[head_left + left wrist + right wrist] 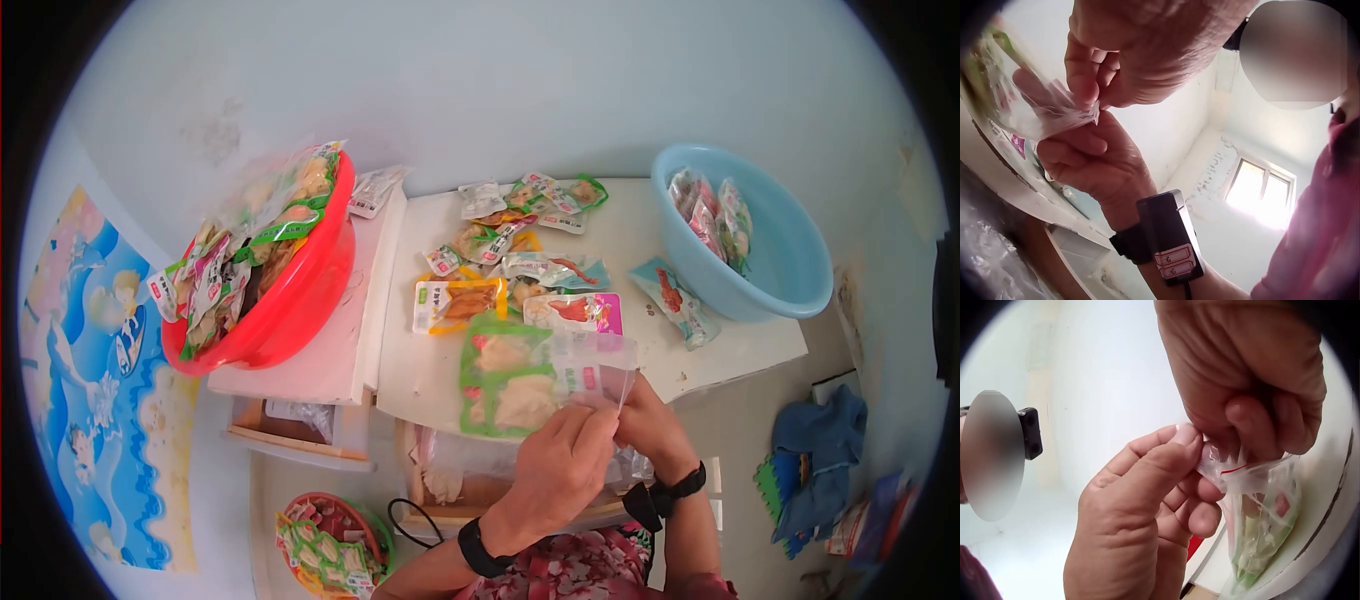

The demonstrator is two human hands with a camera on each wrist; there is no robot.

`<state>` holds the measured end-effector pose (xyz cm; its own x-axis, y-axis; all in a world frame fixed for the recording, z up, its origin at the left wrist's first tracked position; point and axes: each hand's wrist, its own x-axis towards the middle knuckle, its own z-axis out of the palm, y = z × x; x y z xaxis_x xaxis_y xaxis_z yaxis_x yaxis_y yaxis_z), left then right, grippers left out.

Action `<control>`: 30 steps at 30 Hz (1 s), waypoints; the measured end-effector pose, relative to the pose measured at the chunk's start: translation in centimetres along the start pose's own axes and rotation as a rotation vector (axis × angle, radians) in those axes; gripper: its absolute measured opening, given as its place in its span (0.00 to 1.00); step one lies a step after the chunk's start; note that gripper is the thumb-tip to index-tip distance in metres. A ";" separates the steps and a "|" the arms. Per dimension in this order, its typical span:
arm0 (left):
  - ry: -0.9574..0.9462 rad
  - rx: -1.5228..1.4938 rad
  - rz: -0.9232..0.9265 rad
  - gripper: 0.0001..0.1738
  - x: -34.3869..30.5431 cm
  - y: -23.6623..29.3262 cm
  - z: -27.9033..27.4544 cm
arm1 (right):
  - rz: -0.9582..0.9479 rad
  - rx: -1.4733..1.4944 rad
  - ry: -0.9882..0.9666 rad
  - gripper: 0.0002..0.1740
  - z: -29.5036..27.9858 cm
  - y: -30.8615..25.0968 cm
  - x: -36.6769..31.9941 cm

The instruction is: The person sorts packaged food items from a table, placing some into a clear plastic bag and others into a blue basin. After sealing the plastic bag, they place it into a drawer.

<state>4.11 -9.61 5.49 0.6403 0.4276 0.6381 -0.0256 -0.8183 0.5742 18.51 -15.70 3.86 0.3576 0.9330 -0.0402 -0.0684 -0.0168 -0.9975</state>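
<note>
In the head view, one red basin [322, 285] sits left, one blue basin [795, 255] right, one bucket [388, 530] near left; all hold packets [460, 304], overlapping too much to count. Over the table's [745, 350] near edge, two hands, the left hand [562, 465] and right hand [652, 425], pinch one clear bag [505, 380], green-edged with pale contents.

In the left wrist view, both hands' fingertips pinch its crumpled edge.

In the right wrist view, a red line crosses its wrinkled mouth.
</note>
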 end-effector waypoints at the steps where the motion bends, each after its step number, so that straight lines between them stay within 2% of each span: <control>1: 0.002 -0.006 -0.003 0.10 -0.2 -0.1 -0.1 | 0.072 -0.065 -0.033 0.11 0.0 -0.4 0.3; 3: 0.004 -0.024 -0.008 0.11 -0.5 -0.5 -0.2 | 0.219 -0.195 -0.094 0.11 -0.1 -2.0 0.6; 5: -0.006 -0.045 -0.019 0.11 -0.9 -0.9 -0.3 | -0.091 -0.213 -0.122 0.12 -0.7 2.1 1.7; 6: -0.011 -0.055 -0.024 0.12 -1.1 -1.1 -0.4 | -0.247 -0.222 -0.135 0.12 -0.2 2.1 2.1; 9: -0.085 -0.143 -0.058 0.15 -1.5 -1.6 -1.8 | 0.177 -0.213 -0.084 0.15 -0.3 -0.9 0.4; 12: -0.056 0.078 0.027 0.25 -1.9 -3.4 -3.2 | 0.130 -0.107 0.125 0.18 -0.7 -0.9 -1.2; 15: -0.113 0.283 -0.070 0.38 -1.4 -3.1 -4.9 | 0.185 0.109 0.216 0.19 -0.5 -1.6 -2.6; 18: -0.300 0.259 -0.107 0.46 -2.0 -4.2 -4.7 | 0.082 0.024 0.197 0.17 0.3 0.8 -3.0; 19: -0.331 0.301 -0.096 0.46 -2.5 -4.5 -4.4 | -0.022 -0.090 0.181 0.15 0.7 1.4 -2.9; 22: -0.385 0.394 -0.069 0.47 -3.3 -5.2 -3.4 | -0.059 -0.180 0.161 0.14 0.9 2.3 -2.7; 26: -0.350 0.419 -0.081 0.46 -3.5 -5.1 -2.9 | -0.129 -0.130 0.410 0.14 -0.4 2.1 -3.3; 28: -0.344 0.428 -0.082 0.45 -3.5 -5.0 -2.7 | -0.124 -0.108 0.588 0.17 -0.9 0.3 -4.0; 29: -0.340 0.436 -0.085 0.45 -3.6 -4.9 -2.6 | -0.130 -0.108 0.591 0.28 -1.5 0.7 -4.4; 30: -0.334 0.443 -0.087 0.44 -3.7 -4.8 -2.5 | -0.136 -0.213 0.592 0.32 -1.5 0.9 -4.5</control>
<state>-0.06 -6.31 1.72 0.8359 0.4151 0.3590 0.3173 -0.8993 0.3011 18.27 -20.49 3.05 0.8078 0.5764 0.1229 0.1784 -0.0404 -0.9831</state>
